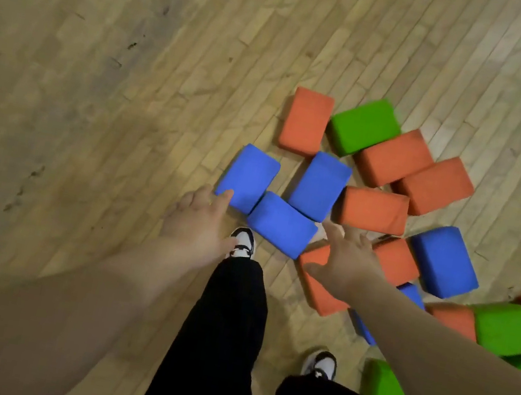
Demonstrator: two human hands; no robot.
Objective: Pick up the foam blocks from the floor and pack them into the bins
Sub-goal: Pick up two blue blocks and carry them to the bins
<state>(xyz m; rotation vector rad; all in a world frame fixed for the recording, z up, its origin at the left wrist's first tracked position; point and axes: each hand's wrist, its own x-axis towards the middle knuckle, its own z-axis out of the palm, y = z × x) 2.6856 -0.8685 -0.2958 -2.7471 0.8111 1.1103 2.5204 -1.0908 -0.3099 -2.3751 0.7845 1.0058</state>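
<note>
Worn wooden floorboards (101, 65) carry scattered foam blocks (371, 210). Nearest stand black trouser legs (225, 330) and sneakers (243, 239), with a green block (388, 394) beside the right shoe. Both hands reach out empty, fingers spread. The left hand (199, 221) is at the edge of a blue block (249, 174), and the right hand (346, 257) is over an orange block (318, 294). Beyond, more blocks crowd together.

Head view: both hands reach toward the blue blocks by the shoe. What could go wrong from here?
1. The left hand and right hand are open, with no grip yet. The near blue block sits tight against the left blue block, so lifting one may knock the other.
2. The green block lies beside the right shoe; a step back could trip.
3. No bin is in view, so the carry path is unknown.
</note>
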